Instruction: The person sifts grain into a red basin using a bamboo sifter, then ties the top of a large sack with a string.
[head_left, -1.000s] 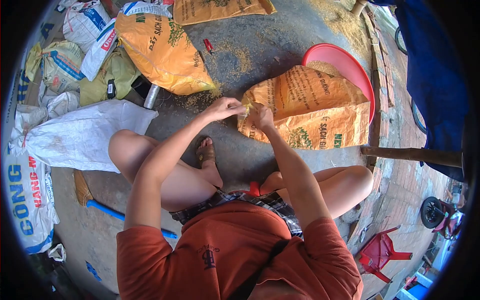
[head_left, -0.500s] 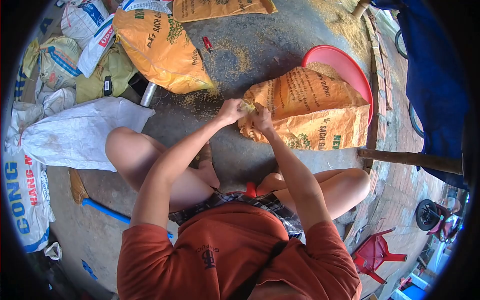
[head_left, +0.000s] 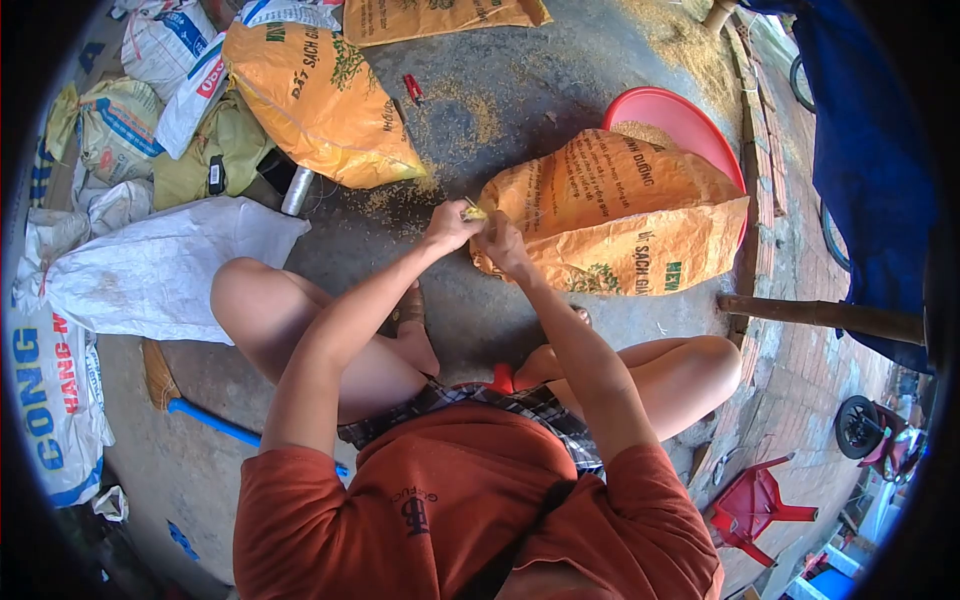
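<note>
An orange printed sack lies on the floor in front of me, one end drawn toward my hands. My left hand is closed at a small yellowish, bunched bit at the sack's left end. Close beside it, my right hand has its fingers curled on that same end of the sack. Its fingertips are partly hidden, and I cannot make out any thread or tie between the hands.
Another full orange sack lies at upper left, near a spool of pale thread and red snips. Behind the held sack is a red basin with grain. A white sack and blue-handled brush are at left.
Both hands have moved slightly left, and the right hand has turned with its knuckles upward. The gripped end of the orange sack has shifted left, and its body bulges a little more.
</note>
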